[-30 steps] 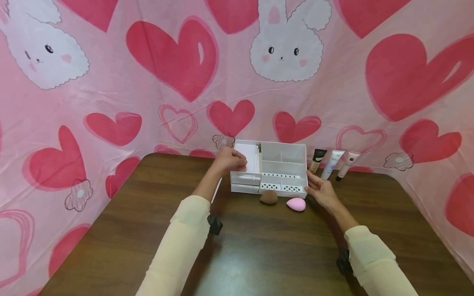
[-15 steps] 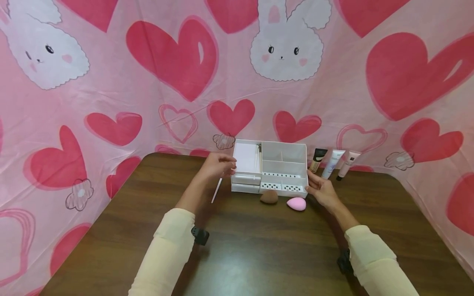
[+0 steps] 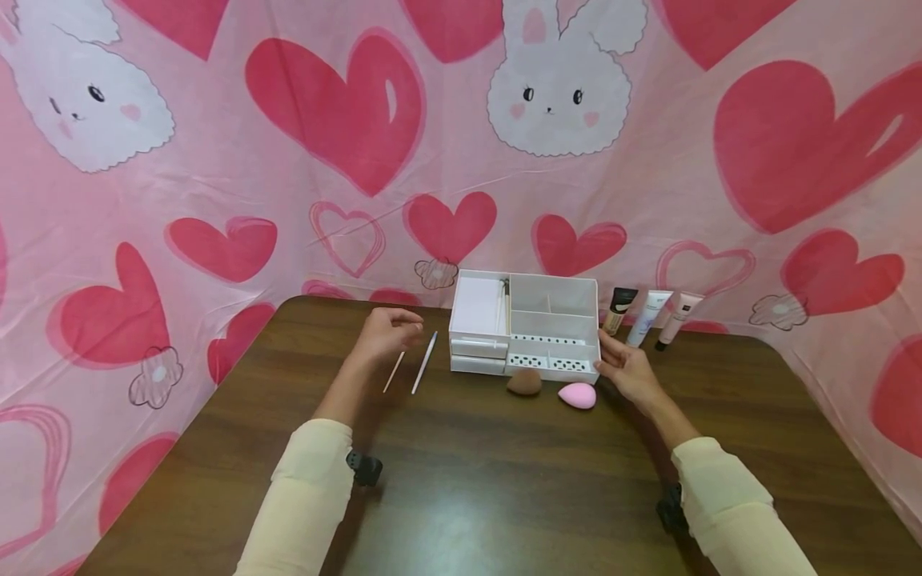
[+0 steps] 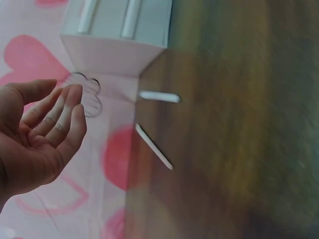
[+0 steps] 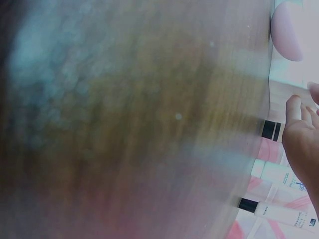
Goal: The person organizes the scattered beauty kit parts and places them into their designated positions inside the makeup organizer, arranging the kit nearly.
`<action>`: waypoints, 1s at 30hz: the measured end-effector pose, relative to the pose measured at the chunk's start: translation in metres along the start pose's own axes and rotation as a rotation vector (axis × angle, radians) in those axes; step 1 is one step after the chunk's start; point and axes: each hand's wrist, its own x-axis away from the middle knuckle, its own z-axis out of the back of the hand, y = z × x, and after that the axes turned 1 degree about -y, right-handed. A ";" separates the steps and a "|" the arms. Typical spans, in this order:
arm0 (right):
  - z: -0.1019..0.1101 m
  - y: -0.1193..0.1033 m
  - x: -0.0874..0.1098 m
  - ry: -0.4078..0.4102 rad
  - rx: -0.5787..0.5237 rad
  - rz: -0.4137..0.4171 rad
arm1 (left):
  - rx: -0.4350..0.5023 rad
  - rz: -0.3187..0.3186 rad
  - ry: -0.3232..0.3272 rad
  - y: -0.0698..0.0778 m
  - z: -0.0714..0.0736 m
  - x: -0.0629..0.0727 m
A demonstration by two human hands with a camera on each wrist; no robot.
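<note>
A white makeup organizer (image 3: 555,330) with compartments and two small drawers stands at the back of the table. Slim brushes (image 3: 501,306) stand in its left part. My left hand (image 3: 389,330) hovers left of it, fingers loosely bent with nothing in them, as the left wrist view shows. Near that hand lie a white pen-like stick (image 3: 424,364) and a thinner pale stick (image 3: 394,372), its far end hidden in the head view. My right hand (image 3: 631,373) touches the organizer's right side, fingers along the wall and thumb by the front corner.
A brown makeup sponge (image 3: 525,382) and a pink makeup sponge (image 3: 579,396) lie before the organizer. To its right stand a black-capped tube (image 3: 618,310), a white tube (image 3: 647,318) and a pink tube (image 3: 678,321). A pink heart-patterned cloth (image 3: 461,144) hangs behind the table.
My left hand has moved left, from over the organizer's left compartment to above the thin stick, which has come into view. The right hand stays at the organizer's side.
</note>
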 end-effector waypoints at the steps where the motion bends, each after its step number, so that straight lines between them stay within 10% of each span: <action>1: 0.000 0.000 0.000 0.001 0.002 0.001 | -0.023 -0.006 0.008 -0.004 0.001 0.000; 15: 0.000 -0.002 0.000 -0.004 0.009 -0.001 | -0.397 0.087 0.149 -0.056 0.009 -0.003; 30: 0.000 0.000 0.000 -0.005 0.012 0.001 | -0.493 0.129 0.140 -0.068 0.007 -0.003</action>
